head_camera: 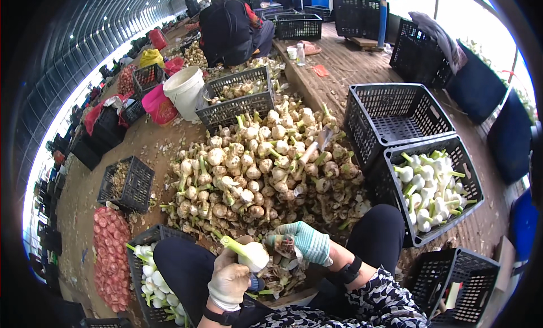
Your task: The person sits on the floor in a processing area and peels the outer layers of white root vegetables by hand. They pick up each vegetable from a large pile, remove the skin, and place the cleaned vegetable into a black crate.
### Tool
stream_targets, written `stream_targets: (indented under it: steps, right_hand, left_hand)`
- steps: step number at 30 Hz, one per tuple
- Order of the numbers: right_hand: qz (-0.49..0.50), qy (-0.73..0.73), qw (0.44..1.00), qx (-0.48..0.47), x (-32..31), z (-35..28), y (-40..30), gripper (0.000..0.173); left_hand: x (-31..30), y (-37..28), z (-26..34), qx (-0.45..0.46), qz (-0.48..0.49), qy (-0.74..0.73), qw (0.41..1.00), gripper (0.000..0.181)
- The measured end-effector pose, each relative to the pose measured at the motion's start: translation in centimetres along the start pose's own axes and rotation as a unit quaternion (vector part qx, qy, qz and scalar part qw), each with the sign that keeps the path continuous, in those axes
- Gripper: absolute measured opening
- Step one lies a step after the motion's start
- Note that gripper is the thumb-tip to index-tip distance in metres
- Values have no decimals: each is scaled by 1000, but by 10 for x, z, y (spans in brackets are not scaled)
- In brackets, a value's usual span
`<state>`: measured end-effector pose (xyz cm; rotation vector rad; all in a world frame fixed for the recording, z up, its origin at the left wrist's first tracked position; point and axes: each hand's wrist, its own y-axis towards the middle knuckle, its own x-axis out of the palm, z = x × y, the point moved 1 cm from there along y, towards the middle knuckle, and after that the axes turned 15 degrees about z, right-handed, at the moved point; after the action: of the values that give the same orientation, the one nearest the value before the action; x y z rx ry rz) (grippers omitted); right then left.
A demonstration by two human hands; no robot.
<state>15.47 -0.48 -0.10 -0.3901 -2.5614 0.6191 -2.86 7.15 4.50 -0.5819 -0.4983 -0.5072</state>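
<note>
My left hand (230,277), in a whitish glove, grips a peeled white garlic bulb (253,256) whose green stem points up and to the left. To its right, my right hand (302,243) wears a green and white striped glove; its fingers are curled around something dark and papery that I cannot make out clearly. Below the hands, loose skins (288,279) lie between the knees. Just beyond them spreads a big heap of unpeeled garlic bulbs (254,171), with a wooden-handled tool (309,153) resting on top.
Peeled garlic fills a black crate (475,179) at right and another crate (135,264) at left. An empty black crate (369,111) stands behind the right one. A red mesh sack (111,258) lies left. A white bucket (184,92) and a crouching person (231,28) are farther back.
</note>
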Motion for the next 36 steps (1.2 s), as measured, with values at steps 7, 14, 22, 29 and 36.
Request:
stream_targets:
  steps: [7,14,22,29,36]
  right_hand:
    - [130,-263,881,-373,27,-7,-18,12]
    - [181,-176,907,-338,20,-9,-6,30]
    - [79,23,980,-183,22,-16,-13,18]
    - [119,120,971,-171,31,-5,-10,22]
    - [129,8,971,-201,29,-11,-18,23]
  left_hand:
    - [-2,-2,-7,87,48,115,988,58]
    - [5,-3,-9,284,95,417,858,55]
    - [11,-6,-12,-22,46,49,998,61]
    - [22,-6,-21,268,105,290,913,63]
    - [19,-6,-20,260,125,259,922,62]
